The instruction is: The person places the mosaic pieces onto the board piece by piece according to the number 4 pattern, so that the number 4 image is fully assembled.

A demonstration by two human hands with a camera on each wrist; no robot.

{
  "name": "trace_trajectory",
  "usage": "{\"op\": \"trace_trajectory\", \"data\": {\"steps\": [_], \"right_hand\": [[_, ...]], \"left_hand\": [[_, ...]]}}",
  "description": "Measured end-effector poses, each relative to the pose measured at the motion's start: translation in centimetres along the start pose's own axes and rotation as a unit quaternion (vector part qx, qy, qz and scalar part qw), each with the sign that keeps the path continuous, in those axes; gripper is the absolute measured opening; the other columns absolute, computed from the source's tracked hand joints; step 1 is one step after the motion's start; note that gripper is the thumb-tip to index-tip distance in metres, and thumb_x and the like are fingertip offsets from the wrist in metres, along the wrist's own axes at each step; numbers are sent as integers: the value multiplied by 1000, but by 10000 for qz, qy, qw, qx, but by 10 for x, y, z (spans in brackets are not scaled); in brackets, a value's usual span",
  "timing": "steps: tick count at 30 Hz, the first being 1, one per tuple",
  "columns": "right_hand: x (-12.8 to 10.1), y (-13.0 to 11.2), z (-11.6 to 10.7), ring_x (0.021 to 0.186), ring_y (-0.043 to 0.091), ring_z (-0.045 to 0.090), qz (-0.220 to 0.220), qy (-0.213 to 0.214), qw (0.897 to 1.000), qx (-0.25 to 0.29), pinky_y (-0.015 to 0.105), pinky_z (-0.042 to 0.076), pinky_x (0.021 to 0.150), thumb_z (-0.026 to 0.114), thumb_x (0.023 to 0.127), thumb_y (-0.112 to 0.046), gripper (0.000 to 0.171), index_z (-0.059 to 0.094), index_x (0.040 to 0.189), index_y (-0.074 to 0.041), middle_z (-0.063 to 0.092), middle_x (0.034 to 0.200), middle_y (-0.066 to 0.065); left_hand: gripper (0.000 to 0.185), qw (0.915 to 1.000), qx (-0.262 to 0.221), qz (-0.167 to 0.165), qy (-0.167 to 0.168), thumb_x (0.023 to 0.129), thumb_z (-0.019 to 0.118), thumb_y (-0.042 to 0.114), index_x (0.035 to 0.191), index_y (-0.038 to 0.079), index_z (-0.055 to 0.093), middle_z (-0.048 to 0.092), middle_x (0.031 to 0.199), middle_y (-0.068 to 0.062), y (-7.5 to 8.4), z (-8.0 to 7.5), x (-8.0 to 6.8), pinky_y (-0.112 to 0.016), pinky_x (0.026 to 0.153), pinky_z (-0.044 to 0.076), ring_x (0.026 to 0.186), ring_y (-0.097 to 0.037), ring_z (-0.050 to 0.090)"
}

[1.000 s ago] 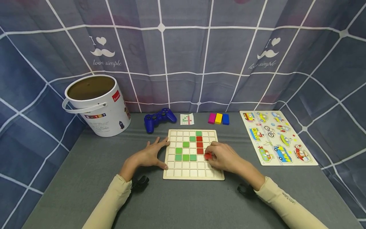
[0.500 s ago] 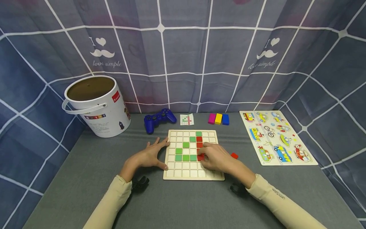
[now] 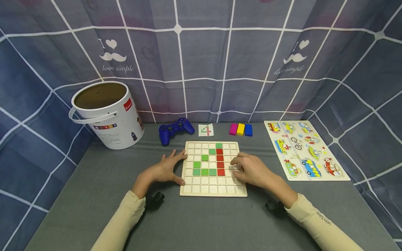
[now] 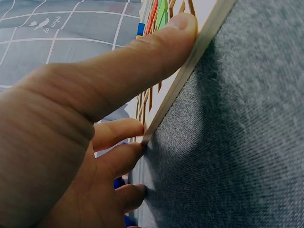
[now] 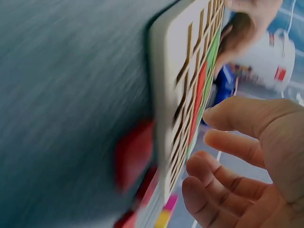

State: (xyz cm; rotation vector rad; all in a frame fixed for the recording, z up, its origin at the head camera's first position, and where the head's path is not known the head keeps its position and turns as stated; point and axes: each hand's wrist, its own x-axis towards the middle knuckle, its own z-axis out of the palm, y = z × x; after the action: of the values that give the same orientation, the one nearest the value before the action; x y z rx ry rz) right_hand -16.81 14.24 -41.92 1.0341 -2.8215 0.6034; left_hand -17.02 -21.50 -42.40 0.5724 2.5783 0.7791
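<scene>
A pale wooden grid board [image 3: 213, 189] lies flat in the head view. Several green tiles [image 3: 205, 172] form a stepped shape on it, and a column of several red tiles [image 3: 220, 157] fills cells to their right. My left hand [image 3: 164, 169] rests at the board's left edge, thumb and fingers spread along it. Over the right edge hovers my right hand [image 3: 252, 170], its fingers loosely bent and holding nothing. In the right wrist view, a blurred loose red tile [image 5: 135, 154] lies on the table beside the board, with more red behind; the hand hides these in the head view.
Behind the board lie a blue game controller [image 3: 176, 130], a small pattern card [image 3: 206, 130] and magenta, yellow and blue blocks [image 3: 240, 129]. A white bucket [image 3: 114, 130] stands back left. A picture puzzle board [image 3: 306, 150] lies right. A patterned curtain [image 3: 204, 62] surrounds the table.
My right hand has set a red tile into the lower end of the red column, let it go and moved back right. My left hand has stayed at the left edge.
</scene>
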Motion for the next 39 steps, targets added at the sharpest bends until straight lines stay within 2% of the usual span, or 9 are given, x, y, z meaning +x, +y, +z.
{"op": "trace_trajectory", "data": {"steps": [6, 12, 20, 28, 33, 39], "right_hand": [[-29, 33, -16, 64, 9, 48, 551, 23, 9982, -224, 29, 42, 55, 80, 80, -12, 23, 76, 102, -10, 61, 86, -1], [-41, 49, -18, 65, 8, 49, 619, 71, 9976, -293, 28, 42, 56, 83, 79, -16, 22, 75, 99, -10, 59, 82, -2], [-43, 50, -15, 64, 11, 49, 873, -56, 9951, -466, 30, 42, 54, 83, 78, -19, 24, 75, 99, -9, 59, 81, -1], [-43, 51, -18, 64, 10, 51, 1194, -62, 9911, -580, 31, 43, 54, 83, 79, -21, 22, 74, 95, -10, 61, 78, -2], [-41, 48, -16, 65, 10, 53, 1094, 193, 9920, -595, 31, 44, 55, 83, 77, -19, 19, 72, 90, -12, 60, 77, -4], [-32, 31, -12, 66, 8, 52, 722, 334, 9964, -291, 29, 44, 56, 84, 76, -18, 21, 71, 92, -11, 60, 79, -5]], "left_hand": [[108, 10000, 22, 26, -21, 71, 92, 36, 157, 11, 33, 11, 167, -8, 0, -1, 1, -65, 115, -4, 151, -39, -1], [107, 10000, -3, 34, 30, 70, 92, 37, 156, 13, 34, 13, 167, -7, -4, 1, 0, -65, 115, -4, 151, -38, -1], [106, 9999, -15, 138, 23, 71, 91, 38, 156, 12, 34, 12, 167, -7, -4, 4, 0, -67, 114, -3, 151, -40, 0], [108, 10000, 24, 81, 11, 70, 92, 37, 157, 12, 32, 12, 167, -7, -1, -1, 2, -65, 115, -3, 151, -39, 0], [109, 10000, 29, -9, -7, 69, 92, 36, 157, 13, 33, 12, 167, -6, 0, -1, 1, -64, 115, -3, 151, -37, 0], [107, 10000, 30, -2, -18, 70, 92, 36, 157, 13, 33, 11, 167, -5, 0, 0, 1, -63, 116, -4, 151, -37, -1]]}}
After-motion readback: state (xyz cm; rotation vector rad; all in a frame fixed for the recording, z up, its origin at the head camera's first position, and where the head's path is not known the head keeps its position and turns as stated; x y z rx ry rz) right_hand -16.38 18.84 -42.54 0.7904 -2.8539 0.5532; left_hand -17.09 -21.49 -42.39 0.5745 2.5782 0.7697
